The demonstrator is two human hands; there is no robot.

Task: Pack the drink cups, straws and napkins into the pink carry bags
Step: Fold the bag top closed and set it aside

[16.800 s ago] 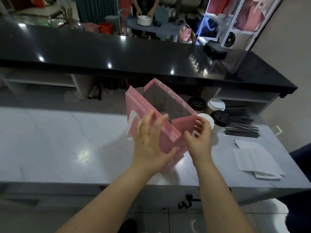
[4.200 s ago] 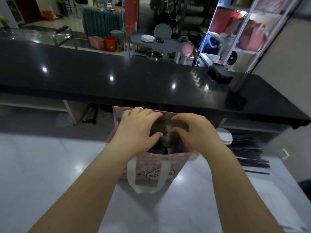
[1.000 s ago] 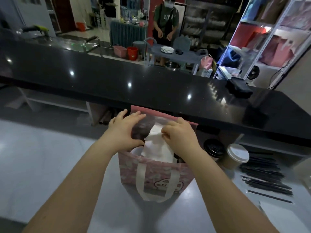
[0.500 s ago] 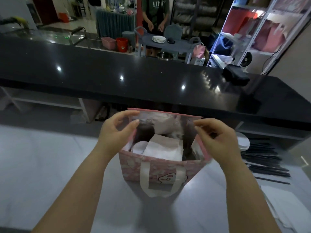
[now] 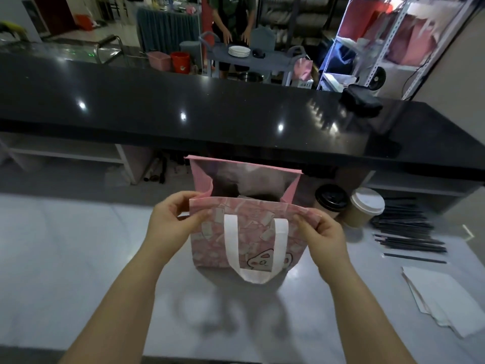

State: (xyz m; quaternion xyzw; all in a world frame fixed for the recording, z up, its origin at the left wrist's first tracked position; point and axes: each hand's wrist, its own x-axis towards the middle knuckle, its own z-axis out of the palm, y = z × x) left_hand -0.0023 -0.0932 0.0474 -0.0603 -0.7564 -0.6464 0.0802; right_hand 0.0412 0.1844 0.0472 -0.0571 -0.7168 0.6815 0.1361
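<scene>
"While I pinch the near rim of the bag [image 5: 246, 232], what should I watch?"

"Where are your hands, exactly?"

"My left hand [image 5: 170, 222] pinches the rim at its left corner, thumb on top. My right hand [image 5: 322, 235] pinches the right corner the same way. Neither is spread, and neither holds anything else."

"Then pull both corners evenly, I'd say. If one side leads, the bag may twist or tip. Keep the base flat on the counter [image 5: 78, 258]."

"It stands upright there, between my hands and just left of two cups."

"Go gently. That rim looks soft and will likely crease."

"What else?"

"Mind the handle [image 5: 252, 248]. It hangs down the front, so don't trap it if you fold the top."

"How does the bag look to you?"

"Pink, with pale patches and a small cartoon face low on the front. The mouth gapes, and the far wall stands higher than yours. Inside it's dark. I see one pale edge and can't tell what it is."

"And the rest?"

"A black-lid cup [image 5: 332, 198] and a white-lid cup [image 5: 366, 206] touch just beside the bag. The straws [image 5: 409, 232] lie further right, with the napkins [image 5: 446, 298] nearer you. I'd guess those go in another bag."
</scene>
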